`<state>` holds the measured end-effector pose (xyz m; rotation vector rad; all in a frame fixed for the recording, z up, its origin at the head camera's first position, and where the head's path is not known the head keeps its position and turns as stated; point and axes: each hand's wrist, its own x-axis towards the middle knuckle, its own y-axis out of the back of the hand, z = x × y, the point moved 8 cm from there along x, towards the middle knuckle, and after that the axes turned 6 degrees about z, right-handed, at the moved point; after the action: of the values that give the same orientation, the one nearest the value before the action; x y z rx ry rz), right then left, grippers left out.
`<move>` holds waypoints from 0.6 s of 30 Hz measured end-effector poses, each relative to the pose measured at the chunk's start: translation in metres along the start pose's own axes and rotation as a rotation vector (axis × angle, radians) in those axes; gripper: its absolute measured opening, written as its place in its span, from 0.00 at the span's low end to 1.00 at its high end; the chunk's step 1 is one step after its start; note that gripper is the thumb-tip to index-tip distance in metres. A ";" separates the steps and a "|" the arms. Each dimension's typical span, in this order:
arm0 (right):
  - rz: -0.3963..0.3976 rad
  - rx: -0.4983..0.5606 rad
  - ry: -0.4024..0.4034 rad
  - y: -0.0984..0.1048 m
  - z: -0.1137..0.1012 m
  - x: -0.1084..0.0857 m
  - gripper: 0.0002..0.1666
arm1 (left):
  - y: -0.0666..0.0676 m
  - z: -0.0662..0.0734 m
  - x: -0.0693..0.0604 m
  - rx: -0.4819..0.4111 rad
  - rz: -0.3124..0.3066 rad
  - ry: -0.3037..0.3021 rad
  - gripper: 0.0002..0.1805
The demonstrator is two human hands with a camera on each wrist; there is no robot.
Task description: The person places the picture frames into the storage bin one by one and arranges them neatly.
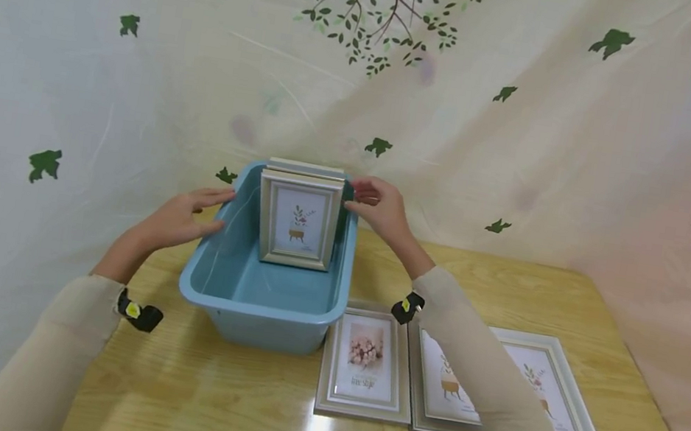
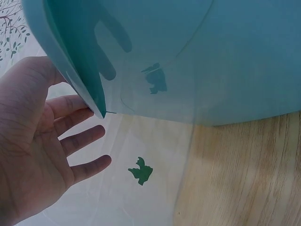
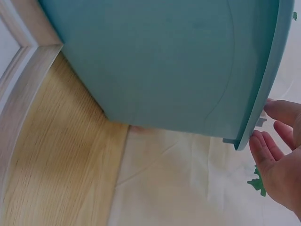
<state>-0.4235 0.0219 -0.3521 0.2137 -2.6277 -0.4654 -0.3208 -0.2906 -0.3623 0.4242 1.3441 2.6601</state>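
A light blue plastic basin [image 1: 268,330] stands on the table. Inside it, at the back, a silver-gold picture frame [image 1: 297,227] with a potted-plant print leans upright. The top edge of at least one more frame [image 1: 306,167] shows behind it. My left hand [image 1: 177,220] is at the basin's left rim, its fingers extended and touching the edge. At the back right corner, my right hand [image 1: 381,212] has loosely bent fingers by the rim, beside the upright frames. In the right wrist view its fingertips meet the basin rim [image 3: 268,84]. Neither hand grips a frame.
Right of the basin lies a frame with a pink flower print [image 1: 367,357]. Beside it are a smaller plant-print frame [image 1: 437,386] and a larger frame [image 1: 566,397], partly under my right forearm. A leaf-patterned cloth [image 1: 307,113] hangs behind the wooden table [image 1: 210,404].
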 end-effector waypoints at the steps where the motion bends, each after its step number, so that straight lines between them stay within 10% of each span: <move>1: -0.003 -0.001 0.004 0.003 0.001 -0.002 0.22 | 0.000 0.001 0.000 0.002 0.000 -0.001 0.35; 18: -0.243 -0.087 -0.069 0.034 0.047 -0.054 0.22 | 0.000 0.002 -0.002 0.002 -0.021 0.011 0.36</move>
<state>-0.4003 0.0797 -0.4012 0.5005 -2.6531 -0.6787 -0.3178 -0.2899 -0.3614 0.3936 1.3464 2.6482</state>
